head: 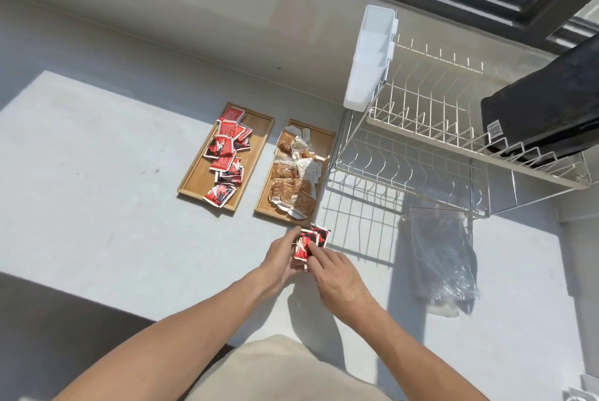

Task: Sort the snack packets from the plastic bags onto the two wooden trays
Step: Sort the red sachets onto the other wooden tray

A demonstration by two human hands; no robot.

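Risk of slippage: left hand (281, 254) and right hand (337, 274), fingers pinched on a loose stack of red packets (308, 243) just short of the brown-packet tray (325, 141), could spill one there instead of the red-packet tray (259, 128).
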